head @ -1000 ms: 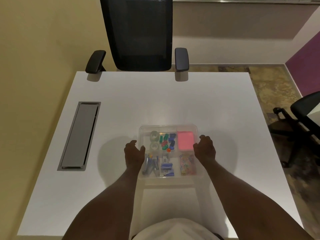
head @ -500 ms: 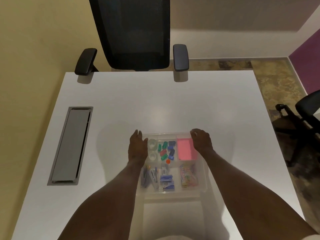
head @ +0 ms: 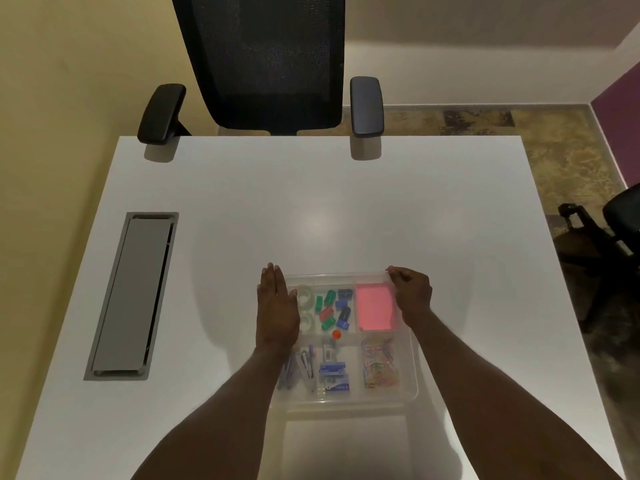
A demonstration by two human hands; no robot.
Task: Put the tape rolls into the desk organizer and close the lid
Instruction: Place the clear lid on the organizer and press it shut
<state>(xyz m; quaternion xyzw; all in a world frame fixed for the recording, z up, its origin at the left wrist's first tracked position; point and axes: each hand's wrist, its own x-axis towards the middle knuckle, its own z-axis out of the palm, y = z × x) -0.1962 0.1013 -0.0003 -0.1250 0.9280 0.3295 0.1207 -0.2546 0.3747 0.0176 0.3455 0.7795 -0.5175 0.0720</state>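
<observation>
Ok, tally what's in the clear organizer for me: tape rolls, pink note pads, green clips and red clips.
Tape rolls: 2
Pink note pad: 1
Green clips: 3
Red clip: 1
Total: 7

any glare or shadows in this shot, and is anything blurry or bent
Head view: dim, warm light; a soft glare patch on the white desk beyond the organizer; faint shadows spread around both hands and under the chair armrests. The wide lens bows the desk edges outward. The small clips and tape rolls look soft.
</observation>
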